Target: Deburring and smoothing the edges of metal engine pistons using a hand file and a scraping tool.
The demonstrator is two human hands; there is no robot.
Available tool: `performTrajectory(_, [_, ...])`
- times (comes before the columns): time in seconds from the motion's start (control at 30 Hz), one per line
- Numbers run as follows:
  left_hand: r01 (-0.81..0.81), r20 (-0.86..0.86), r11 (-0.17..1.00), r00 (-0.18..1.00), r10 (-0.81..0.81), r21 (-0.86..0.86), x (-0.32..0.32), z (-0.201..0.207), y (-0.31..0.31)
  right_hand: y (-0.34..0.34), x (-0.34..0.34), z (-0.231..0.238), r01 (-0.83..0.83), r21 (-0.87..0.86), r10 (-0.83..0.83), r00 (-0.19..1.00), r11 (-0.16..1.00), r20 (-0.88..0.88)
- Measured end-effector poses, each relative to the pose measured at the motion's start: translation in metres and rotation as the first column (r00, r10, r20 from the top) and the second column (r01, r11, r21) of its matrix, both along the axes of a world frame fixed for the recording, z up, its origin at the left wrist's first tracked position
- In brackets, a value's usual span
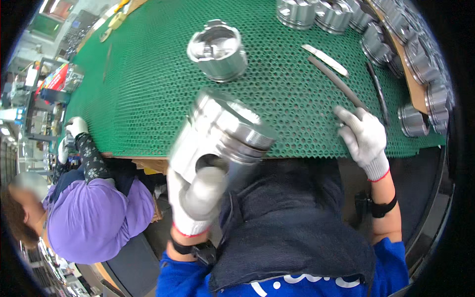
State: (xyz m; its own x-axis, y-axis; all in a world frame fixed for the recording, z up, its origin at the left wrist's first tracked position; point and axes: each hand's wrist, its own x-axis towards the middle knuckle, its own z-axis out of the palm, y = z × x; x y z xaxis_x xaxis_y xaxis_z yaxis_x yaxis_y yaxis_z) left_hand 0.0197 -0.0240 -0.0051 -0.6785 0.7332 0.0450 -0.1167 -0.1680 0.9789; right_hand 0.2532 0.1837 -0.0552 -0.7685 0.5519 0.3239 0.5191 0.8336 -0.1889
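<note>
Nearest you: your dark apron (292, 232) over blue sleeves (391, 265), a black band (383, 209) at each wrist. Your left hand (195, 200), in a white glove with red cuff edging, is closed round a silver piston (220, 131). The piston is tilted, held up at the near edge of the green mat (148, 99), its grooved end toward the right; hand and piston both blurred. A round dark hole (212, 162) shows in its side, beside your thumb.

Your right hand (365, 138), gloved alike, is over the near right of the mat, fingers loosely bent and parted. The near end of a grey rod (336, 81) meets its outline; touching or not, you cannot tell from here.

To your left, a co-worker in purple (89, 218), one white-gloved hand (77, 126) at the mat's left edge.

Right of the rod, a slim black tool (378, 91); just beyond the rod, a white flat tool (325, 59). Farther right, more pistons (420, 59) along a cardboard strip (410, 79). Beyond your held piston, a second piston (220, 57) stands alone on the mat. Far left, yellowish tape rolls (117, 21).
</note>
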Motion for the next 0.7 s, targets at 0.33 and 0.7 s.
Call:
performTrajectory(0.33, [0.062,-0.938,0.937,0.021,-0.345,-0.343,-0.076,-0.012,0.011,-0.014,-0.012,0.06,-0.185,-0.975,-0.083,0.977,0.125,-0.196])
performTrajectory(0.7, [0.101,-0.948,0.987,0.28,-0.151,-0.127,-0.052,-0.011,0.088,0.007,-0.082,0.013,-0.315,0.13,0.338,0.913,0.94,-0.228])
